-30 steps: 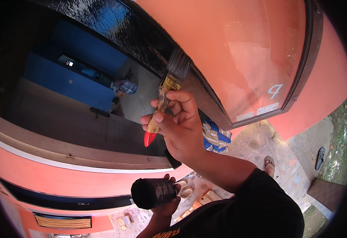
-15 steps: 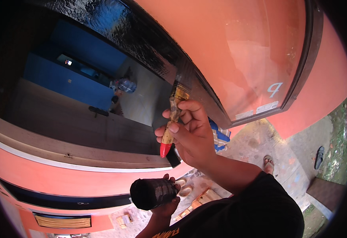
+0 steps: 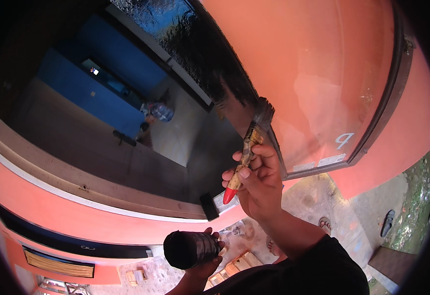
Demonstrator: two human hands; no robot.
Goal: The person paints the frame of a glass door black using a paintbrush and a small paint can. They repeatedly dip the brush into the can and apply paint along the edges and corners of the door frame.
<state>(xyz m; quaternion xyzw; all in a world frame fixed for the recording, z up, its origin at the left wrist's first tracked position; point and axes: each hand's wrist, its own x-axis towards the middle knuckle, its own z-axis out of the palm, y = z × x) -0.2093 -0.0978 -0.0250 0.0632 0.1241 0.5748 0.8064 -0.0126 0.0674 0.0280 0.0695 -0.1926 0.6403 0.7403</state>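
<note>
- Paintbrush (image 3: 247,146): its wooden handle, red at the end, is pinched between the thumb and fingers of the right hand (image 3: 261,189); the dark bristles (image 3: 263,112) extend beyond the fingertips.
- Brown frame (image 3: 238,109): just past those fingers, beside or under the bristles; contact is hard to tell. A glossy black coating (image 3: 201,56) covers the part farther up and left.
- Pane (image 3: 313,98): just right of the bristles. A small slip of the wrist could smear black onto it, since they sit so near its edge.
- Dark container (image 3: 190,249): below and left of the right fingers, wrapped by the curled fingers of the left hand (image 3: 206,268). It looks tilted, contents hidden; more tilt might spill any liquid inside.
- Floor (image 3: 311,199): below the right fingers; an overloaded brush could drip there or onto the sandalled foot (image 3: 325,224).
</note>
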